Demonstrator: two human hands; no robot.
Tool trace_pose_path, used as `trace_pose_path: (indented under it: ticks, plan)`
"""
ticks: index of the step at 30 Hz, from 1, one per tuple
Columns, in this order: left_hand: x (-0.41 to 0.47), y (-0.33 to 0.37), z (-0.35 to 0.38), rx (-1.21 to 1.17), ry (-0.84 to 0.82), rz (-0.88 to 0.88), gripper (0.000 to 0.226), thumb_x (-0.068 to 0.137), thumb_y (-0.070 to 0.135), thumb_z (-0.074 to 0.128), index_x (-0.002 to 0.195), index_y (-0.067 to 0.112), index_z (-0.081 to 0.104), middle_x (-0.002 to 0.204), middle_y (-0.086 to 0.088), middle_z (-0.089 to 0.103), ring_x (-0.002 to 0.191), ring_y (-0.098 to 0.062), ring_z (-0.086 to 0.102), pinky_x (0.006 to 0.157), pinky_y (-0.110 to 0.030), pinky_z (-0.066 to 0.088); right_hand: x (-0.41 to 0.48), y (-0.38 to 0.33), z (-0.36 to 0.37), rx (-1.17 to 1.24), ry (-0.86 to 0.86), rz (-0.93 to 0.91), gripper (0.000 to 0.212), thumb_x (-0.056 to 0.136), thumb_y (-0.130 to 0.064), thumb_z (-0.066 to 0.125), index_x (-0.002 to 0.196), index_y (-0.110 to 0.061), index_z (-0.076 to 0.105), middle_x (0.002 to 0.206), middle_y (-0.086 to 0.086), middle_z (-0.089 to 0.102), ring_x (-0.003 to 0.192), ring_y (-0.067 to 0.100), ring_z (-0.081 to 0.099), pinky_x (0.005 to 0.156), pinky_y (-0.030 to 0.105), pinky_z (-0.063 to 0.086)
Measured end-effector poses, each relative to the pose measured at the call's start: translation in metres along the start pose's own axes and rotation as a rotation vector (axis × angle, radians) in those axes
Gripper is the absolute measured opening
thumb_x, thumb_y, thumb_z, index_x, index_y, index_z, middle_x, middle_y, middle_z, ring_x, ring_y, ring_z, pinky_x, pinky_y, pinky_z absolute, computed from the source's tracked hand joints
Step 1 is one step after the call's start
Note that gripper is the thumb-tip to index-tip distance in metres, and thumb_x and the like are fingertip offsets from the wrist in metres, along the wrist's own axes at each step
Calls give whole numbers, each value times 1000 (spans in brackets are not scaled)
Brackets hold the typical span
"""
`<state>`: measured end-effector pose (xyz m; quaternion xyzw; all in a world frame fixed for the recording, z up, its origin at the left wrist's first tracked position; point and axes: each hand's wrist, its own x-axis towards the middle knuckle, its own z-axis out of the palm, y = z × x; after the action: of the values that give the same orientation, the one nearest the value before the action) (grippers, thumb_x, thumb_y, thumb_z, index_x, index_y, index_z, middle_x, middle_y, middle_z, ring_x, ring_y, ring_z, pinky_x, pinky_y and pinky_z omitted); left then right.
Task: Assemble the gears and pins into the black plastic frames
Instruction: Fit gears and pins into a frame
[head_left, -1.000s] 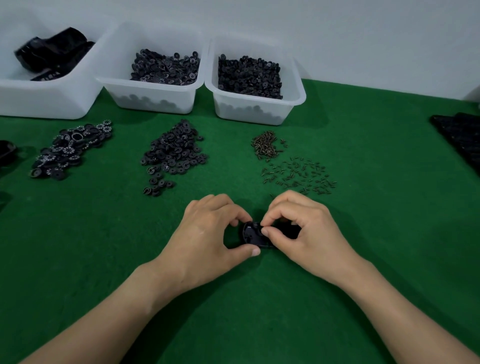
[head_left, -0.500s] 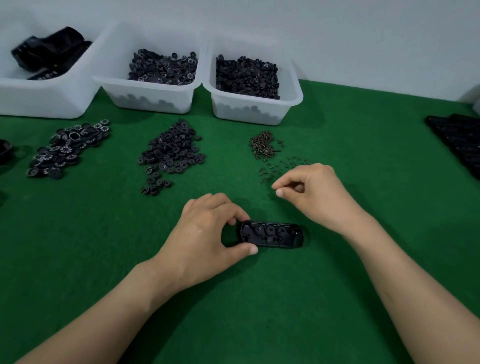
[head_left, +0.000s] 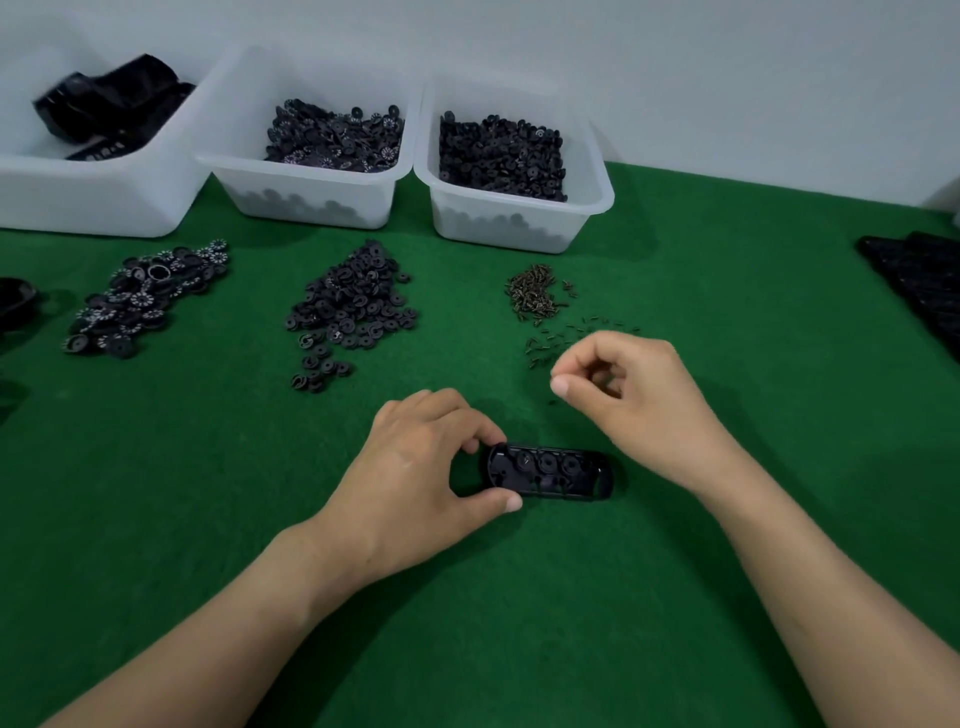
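Green felt (head_left: 208, 519) under black frame (head_left: 550, 470), long axis left-right, open side up

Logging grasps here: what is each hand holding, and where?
Left hand pinches the black frame by its left end. Whether the right hand holds anything cannot be told.

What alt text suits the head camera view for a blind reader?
A left hand grips one end of a black frame on a green mat, while the right hand hovers, fingers curled, by scattered pins. Gear piles and white bins lie behind.
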<state>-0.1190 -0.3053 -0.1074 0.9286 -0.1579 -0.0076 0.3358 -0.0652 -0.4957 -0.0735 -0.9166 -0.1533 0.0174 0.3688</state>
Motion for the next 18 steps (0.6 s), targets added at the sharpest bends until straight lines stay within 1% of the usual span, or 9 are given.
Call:
trace_pose_path:
  ticks: [2,6,9,11,14,18]
  plan:
    - [0,0,0,-2,3,-2,37,67,53,66,96,31,61,86,13,51,86,-3,45,88,-25,31,-17,3,0,40,-14,-40,10,81,-18,65,76,-26,62,78,-12,61,73,0,55,66,10,43]
    - [0,1,1,12,1,-7,38,67,55,63,97,31,61,86,14,50,85,-3,44,87,-24,29,-35,11,10,-41,-14,-152,8,78,-10,70,77,-16,66,82,-7,57,75,1,50,68,9,35]
    - [0,2,0,19,5,-9,39,67,54,64,97,30,61,86,14,51,85,-3,44,87,-25,29,-37,14,16,-38,-7,-181,7,77,-10,71,78,-14,67,84,-5,56,79,2,49,70,9,32]
    - [-1,2,0,21,8,-10,39,66,54,64,97,30,61,87,14,51,85,-3,44,86,-25,30,-37,15,17,-42,-3,-203,6,77,-11,71,78,-15,67,84,-4,56,81,6,51,71,9,32]
    - [-1,2,0,14,14,-8,39,66,55,63,96,30,61,86,14,50,84,-2,44,86,-25,30,-38,16,16,-48,16,-252,6,78,-11,71,79,-15,67,84,-4,56,81,8,52,72,10,33]
    - [0,2,1,13,14,-4,40,66,56,61,96,30,61,85,15,50,84,-2,44,85,-24,30,-38,17,17,-74,-2,-272,6,77,-11,71,79,-15,67,83,-4,56,81,12,53,75,21,40]
